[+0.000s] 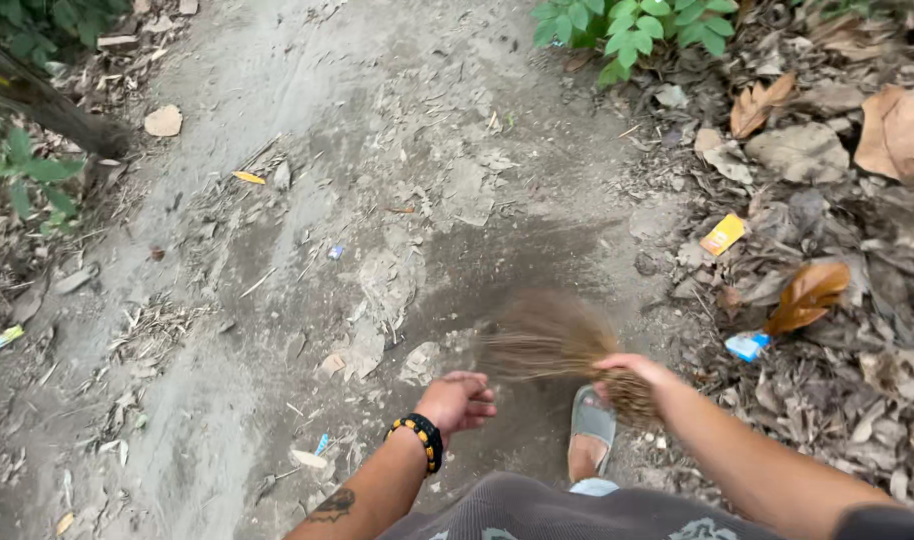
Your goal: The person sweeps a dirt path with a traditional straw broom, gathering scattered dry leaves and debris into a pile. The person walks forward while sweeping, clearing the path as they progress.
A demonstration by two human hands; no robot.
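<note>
Gripping the straw broom [562, 345], the right hand [627, 372] sits beside the empty left hand [459, 400].

Open dirt path [307, 200] ahead and to the left of the broom [552, 335], bare but for scattered twigs and small scraps. Blocked on the right by a thick bed of dry leaves [827, 200] with bits of litter, close beside the right hand [632, 372]. Hemmed at top by a green plant [632, 30], at upper left by a slanting trunk [47, 105]. Free ground just ahead of the left hand [459, 400]; a sandalled foot [589, 430] directly below the broom.
</note>
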